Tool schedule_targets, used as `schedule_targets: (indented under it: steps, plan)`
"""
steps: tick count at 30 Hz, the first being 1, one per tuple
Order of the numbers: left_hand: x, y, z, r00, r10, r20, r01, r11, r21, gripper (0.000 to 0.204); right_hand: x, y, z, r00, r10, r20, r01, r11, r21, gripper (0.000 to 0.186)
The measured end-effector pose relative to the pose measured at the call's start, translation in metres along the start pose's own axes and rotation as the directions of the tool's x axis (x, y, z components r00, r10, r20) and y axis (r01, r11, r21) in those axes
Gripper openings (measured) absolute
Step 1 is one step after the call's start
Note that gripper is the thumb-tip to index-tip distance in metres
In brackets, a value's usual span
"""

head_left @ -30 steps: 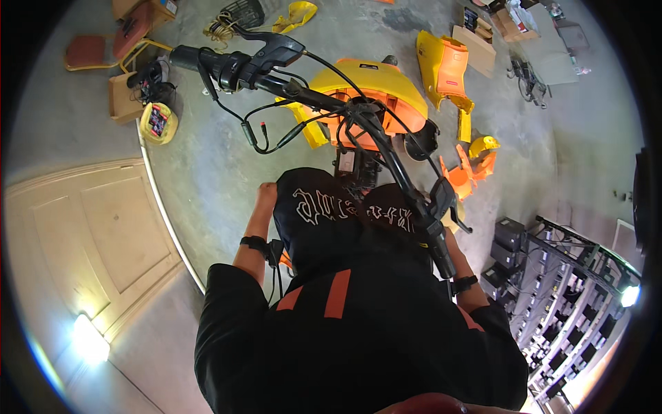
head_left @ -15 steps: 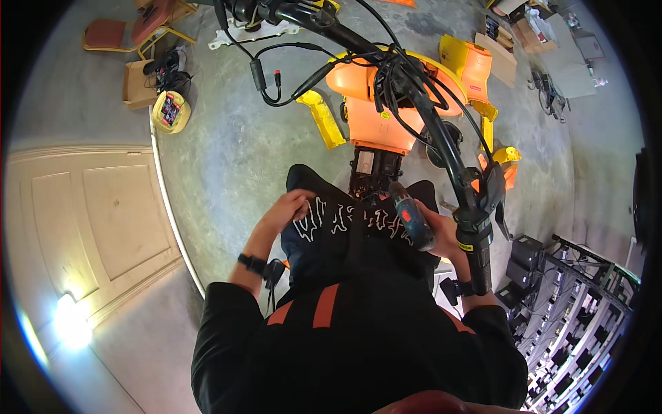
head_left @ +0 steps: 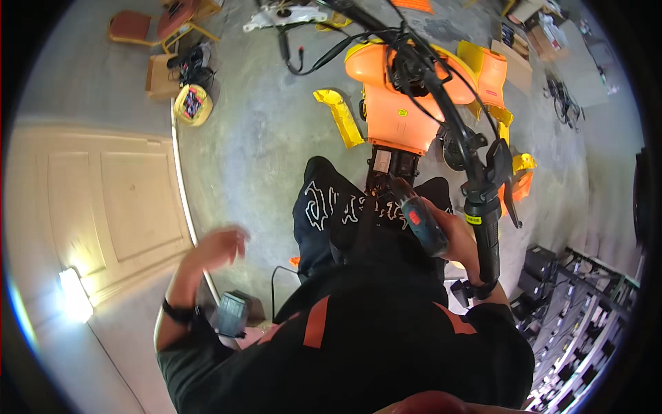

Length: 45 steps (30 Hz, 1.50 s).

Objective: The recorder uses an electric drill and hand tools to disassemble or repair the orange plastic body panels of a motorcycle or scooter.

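Note:
My right hand [head_left: 455,234] is wrapped around a dark teal cordless drill [head_left: 425,224] with a red patch. The drill's tip points up and left, close to the black open section [head_left: 393,165] of an orange scooter [head_left: 400,121] between my knees. Whether the tip touches anything there, I cannot tell. Out to the left, my left hand [head_left: 217,250] is in the air, blurred, with its fingers loosely apart and nothing visible in them. The scooter's black handlebar [head_left: 452,117] crosses above my right forearm, its grip [head_left: 488,241] near that wrist.
Yellow panels [head_left: 339,117] and orange pieces lie around the scooter. A yellow tub [head_left: 193,105] of small items stands by a cardboard box [head_left: 163,77] at the left. Low beside my left arm is a grey container [head_left: 233,314]. A metal rack [head_left: 579,338] stands at the right.
My left hand has swung away from my lap, out to the left and slightly down. The right hand keeps the drill near the black section. The whole view has shifted a little.

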<state>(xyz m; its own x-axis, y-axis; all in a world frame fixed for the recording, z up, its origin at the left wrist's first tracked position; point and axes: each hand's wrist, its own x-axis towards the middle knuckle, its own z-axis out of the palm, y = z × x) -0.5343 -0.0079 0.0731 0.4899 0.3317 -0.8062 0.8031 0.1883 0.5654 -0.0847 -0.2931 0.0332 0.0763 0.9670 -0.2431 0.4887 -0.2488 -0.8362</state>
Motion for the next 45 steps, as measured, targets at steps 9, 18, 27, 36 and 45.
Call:
schedule_targets:
  steps: [9, 18, 27, 36, 45]
  plan:
    - [0.196, 0.229, 0.090, 0.829, 0.542, -0.136, -0.327, 0.272, -0.905, 0.024, 0.044, -0.045, 0.026, 0.938, -0.282, -0.203, 0.279, 0.959, -0.042, 0.069]
    - [0.223, 0.258, 0.106, 0.585, 0.803, -0.117, -0.152, -0.033, -0.988, 0.033, 0.089, -0.036, 0.048, 0.778, -0.434, -0.454, 0.264, 0.882, -0.391, 0.061]
    - [0.207, 0.263, 0.104, 0.646, 0.751, -0.137, 0.009, -0.187, -0.982, 0.027, 0.102, -0.037, 0.053, 0.718, -0.471, -0.512, 0.376, 0.882, -0.285, 0.057]
    - [0.219, 0.260, 0.104, 0.616, 0.768, -0.177, -0.064, -0.175, -0.983, 0.033, 0.099, -0.025, 0.048, 0.795, -0.339, -0.503, 0.340, 0.936, -0.094, 0.038]
    - [0.231, 0.271, 0.111, 0.482, 0.839, -0.253, -0.378, -0.061, -0.924, 0.035, 0.111, -0.014, 0.063, 0.794, -0.275, -0.543, 0.539, 0.732, 0.417, 0.033]
